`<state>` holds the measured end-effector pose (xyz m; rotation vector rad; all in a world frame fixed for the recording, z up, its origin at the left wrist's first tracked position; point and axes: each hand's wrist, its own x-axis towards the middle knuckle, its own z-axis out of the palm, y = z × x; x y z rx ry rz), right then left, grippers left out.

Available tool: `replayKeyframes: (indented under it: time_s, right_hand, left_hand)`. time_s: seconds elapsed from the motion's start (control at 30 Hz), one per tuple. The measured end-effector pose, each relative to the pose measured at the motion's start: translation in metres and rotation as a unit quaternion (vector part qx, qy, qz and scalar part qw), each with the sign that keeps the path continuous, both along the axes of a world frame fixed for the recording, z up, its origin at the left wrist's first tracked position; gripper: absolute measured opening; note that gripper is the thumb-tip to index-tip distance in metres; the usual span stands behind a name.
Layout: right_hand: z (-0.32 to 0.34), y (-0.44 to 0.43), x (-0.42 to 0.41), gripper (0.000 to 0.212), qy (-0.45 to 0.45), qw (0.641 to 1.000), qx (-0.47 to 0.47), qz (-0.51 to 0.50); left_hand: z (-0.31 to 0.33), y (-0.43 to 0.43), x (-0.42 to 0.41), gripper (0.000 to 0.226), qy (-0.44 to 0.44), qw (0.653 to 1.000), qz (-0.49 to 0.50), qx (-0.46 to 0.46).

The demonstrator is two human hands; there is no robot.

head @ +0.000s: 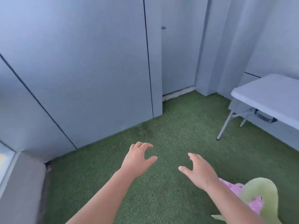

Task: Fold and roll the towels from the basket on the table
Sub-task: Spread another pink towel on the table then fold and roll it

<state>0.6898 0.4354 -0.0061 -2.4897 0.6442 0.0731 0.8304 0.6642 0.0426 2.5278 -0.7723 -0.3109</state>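
Seems barely begun: nothing folded or rolled in sight. Left hand (139, 157) and right hand (199, 171) out over the green floor (178, 126), fingers (143, 145) spread, gripping nothing. Green and pink towels (263, 194) bunched at lower right, well apart from the desk (268, 96).

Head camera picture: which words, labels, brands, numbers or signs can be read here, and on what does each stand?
None can be read.
The dark strip under the table is too blurred to tell whether it bears any text.
The walls, the green towel and the pink towel show no print.
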Motion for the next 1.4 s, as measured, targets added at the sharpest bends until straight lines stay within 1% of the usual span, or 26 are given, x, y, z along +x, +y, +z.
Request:
replayKeyframes:
  time_s: [0.17,0.3,0.37,0.47,0.57,0.7,0.8,0.9,1.0,1.1,1.27,1.33,1.4]
  right_hand:
    - [0.009,-0.054,0.029,0.088,0.016,0.989,0.004,-0.146]
    - [0.004,-0.103,0.039,0.086,0.004,0.966,0.014,-0.258]
    - [0.001,-0.124,0.038,0.084,0.001,0.954,0.025,-0.299]
    - [-0.016,-0.17,0.031,0.085,-0.005,0.927,0.043,-0.372]
    - [-0.024,-0.215,0.018,0.083,0.009,0.896,0.059,-0.439]
    - [-0.023,-0.262,0.0,0.079,0.018,0.855,0.05,-0.517]
    - [-0.025,-0.282,-0.009,0.082,0.016,0.817,0.056,-0.574]
    - [-0.034,-0.291,-0.015,0.086,0.009,0.771,0.066,-0.634]
    - [-0.04,-0.293,-0.018,0.087,0.009,0.713,0.074,-0.697]
    - [-0.043,-0.289,-0.008,0.087,0.018,0.649,0.072,-0.757]
    - [-0.04,-0.29,0.018,0.086,0.029,0.561,0.069,-0.824]
    - [-0.04,-0.294,0.027,0.085,0.02,0.531,0.071,-0.844]
    - [-0.044,-0.298,0.034,0.085,0.008,0.508,0.08,-0.857]
  left_hand:
    - [0.006,-0.076,0.101,0.051,0.009,0.994,-0.111,0.016]
    - [0.0,-0.182,0.151,0.051,0.01,0.974,-0.226,0.018]
    - [-0.007,-0.231,0.158,0.049,0.014,0.962,-0.273,0.014]
    - [-0.024,-0.319,0.159,0.05,0.02,0.935,-0.353,0.013]
    - [-0.034,-0.399,0.152,0.051,0.025,0.908,-0.419,0.011]
    - [-0.042,-0.489,0.135,0.05,0.041,0.866,-0.498,0.006]
    - [-0.052,-0.542,0.122,0.049,0.052,0.828,-0.558,0.02]
    - [-0.065,-0.594,0.106,0.049,0.058,0.782,-0.619,0.038]
    - [-0.076,-0.641,0.092,0.049,0.064,0.734,-0.675,0.044]
    - [-0.081,-0.686,0.084,0.049,0.061,0.677,-0.731,0.055]
    - [-0.081,-0.736,0.078,0.048,0.045,0.589,-0.804,0.066]
    - [-0.084,-0.75,0.071,0.048,0.039,0.558,-0.826,0.073]
    - [-0.088,-0.759,0.06,0.049,0.035,0.528,-0.845,0.078]
